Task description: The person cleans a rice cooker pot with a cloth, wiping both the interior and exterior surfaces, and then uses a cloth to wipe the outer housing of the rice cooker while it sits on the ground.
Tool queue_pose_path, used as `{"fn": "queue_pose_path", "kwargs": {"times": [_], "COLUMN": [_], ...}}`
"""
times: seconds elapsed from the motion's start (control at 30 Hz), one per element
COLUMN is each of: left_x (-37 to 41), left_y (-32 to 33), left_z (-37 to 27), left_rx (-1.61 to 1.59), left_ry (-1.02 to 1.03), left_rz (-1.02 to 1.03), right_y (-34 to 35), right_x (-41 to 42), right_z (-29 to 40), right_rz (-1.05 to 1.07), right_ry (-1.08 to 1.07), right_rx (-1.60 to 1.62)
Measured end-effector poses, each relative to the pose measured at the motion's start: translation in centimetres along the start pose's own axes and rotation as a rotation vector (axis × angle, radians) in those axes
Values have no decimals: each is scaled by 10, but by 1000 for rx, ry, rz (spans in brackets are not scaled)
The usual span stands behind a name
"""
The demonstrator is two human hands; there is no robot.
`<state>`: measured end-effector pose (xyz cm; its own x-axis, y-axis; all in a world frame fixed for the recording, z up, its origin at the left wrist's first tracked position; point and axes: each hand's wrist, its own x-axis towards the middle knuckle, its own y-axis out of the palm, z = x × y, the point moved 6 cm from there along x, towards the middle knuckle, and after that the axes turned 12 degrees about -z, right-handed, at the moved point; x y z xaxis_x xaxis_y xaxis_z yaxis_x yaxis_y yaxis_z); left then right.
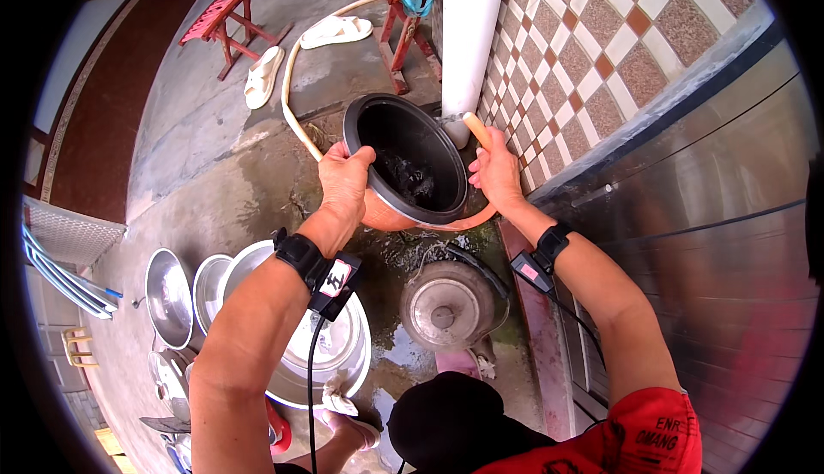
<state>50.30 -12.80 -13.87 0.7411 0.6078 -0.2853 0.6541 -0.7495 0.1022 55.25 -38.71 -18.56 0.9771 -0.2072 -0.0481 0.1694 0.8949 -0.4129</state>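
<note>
A deep pot with a black inside and an orange-brown outer wall is held tilted above the wet ground. My left hand grips its rim, thumb on the near-left edge. Dark water moves at the bottom of the pot. My right hand is closed around an orange hose end, just right of the rim. A little water comes from the hose's mouth, towards the pot. Below the pot, a worn metal kettle with its lid on stands on the ground.
Several metal basins and a large basin with a cloth lie at left. A white pipe rises by the tiled wall. Two folding stools and white slippers stand ahead. A metal door is at right.
</note>
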Motion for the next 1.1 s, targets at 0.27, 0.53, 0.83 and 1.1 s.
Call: {"fn": "queue_pose_path", "kwargs": {"times": [0.27,0.53,0.83,1.1], "left_x": [-8,-9,-17,-32], "left_y": [5,-10,-30,-34], "left_z": [-5,-1,14,4], "left_rx": [-19,-19,25,59], "left_ry": [-30,6,-60,-51], "left_rz": [6,33,75,97], "right_y": [-2,9,59,11], "right_x": [-6,-43,-78,-17], "right_z": [-7,9,58,40], "right_rz": [-27,132,195,-131], "right_ry": [-238,-523,-767,-419], "right_rx": [-180,-390,-422,-569]}}
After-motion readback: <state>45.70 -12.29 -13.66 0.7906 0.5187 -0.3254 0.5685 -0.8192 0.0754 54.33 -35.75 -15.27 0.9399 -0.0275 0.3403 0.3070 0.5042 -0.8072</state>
